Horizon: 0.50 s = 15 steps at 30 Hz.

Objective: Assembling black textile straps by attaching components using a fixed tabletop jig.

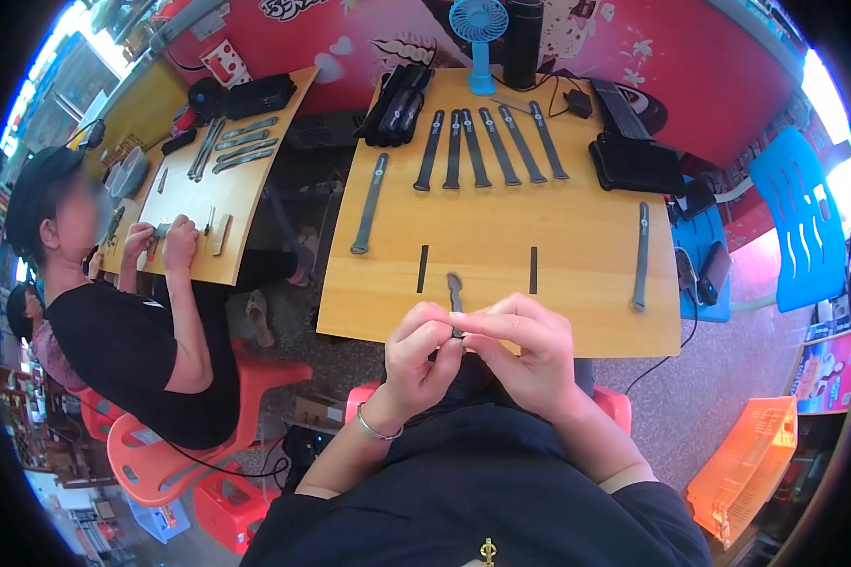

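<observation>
My left hand (419, 360) and my right hand (526, 353) meet at the near edge of the wooden table (482, 227). Both pinch one dark grey strap (455, 291) between thumb and fingers. Its rounded end points away from me over the table; the part between my fingertips is mostly hidden. Ahead, several similar straps (479, 149) lie side by side in a fanned row. A single strap (369, 205) rests at the left, and another strap (641, 257) lies near the right edge. Two short black strips (423, 269) mark the tabletop just beyond my hands.
Bundled black straps (399, 106), a blue fan (480, 45), a black bottle (522, 42) and a black pouch (635, 164) stand along the far side. At the left table (219, 267), a person (132, 312) handles small parts. An orange crate (742, 468) sits at right.
</observation>
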Each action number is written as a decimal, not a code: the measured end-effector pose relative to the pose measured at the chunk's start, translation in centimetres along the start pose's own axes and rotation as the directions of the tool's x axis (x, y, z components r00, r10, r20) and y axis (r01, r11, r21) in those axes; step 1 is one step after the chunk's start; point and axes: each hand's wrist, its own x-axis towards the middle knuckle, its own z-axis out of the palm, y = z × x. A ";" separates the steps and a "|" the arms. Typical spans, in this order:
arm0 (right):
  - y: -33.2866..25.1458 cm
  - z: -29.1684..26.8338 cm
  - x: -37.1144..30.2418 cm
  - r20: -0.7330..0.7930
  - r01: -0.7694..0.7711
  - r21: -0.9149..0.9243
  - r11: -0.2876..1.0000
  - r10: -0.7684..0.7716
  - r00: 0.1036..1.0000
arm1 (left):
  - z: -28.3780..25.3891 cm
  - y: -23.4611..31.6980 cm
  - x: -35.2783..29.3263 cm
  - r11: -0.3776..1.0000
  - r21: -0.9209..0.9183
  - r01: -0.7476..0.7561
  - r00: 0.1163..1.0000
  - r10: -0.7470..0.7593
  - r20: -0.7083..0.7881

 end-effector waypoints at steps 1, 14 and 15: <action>0.1 0.1 0.3 0.001 -0.016 -0.013 1.000 0.017 1.000 | -0.1 -0.1 0.1 1.000 0.002 -0.007 1.000 0.007 -0.001; 2.4 -3.7 3.1 -0.120 -0.083 0.943 0.323 0.560 0.820 | -2.4 0.4 0.7 0.847 -0.512 0.143 0.947 -0.268 -0.179; 2.6 -3.4 3.0 -0.074 -0.082 0.958 0.275 0.513 0.855 | -2.9 0.1 0.1 0.793 -0.601 0.101 0.957 -0.243 -0.158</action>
